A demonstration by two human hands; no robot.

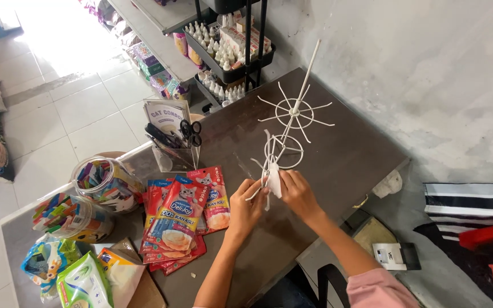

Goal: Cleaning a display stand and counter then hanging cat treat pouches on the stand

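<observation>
A white wire display rack point(289, 122), a pole with rings of radiating hooks, lies tilted over the dark desk point(343, 165), its lower end held up so both hands can reach it. The right hand point(298, 191) pinches a small white card point(274, 179) against the lowest hooks, while the left hand point(248, 202) closes its fingers on a prong there, seemingly to steady the rack. Just left, red pet-treat pouches point(181, 219) lie fanned out within easy reach. Behind them a clear holder with scissors point(191, 131) stands upright; clear jars point(95, 182) of colourful packets sit at the desk's far left.
</observation>
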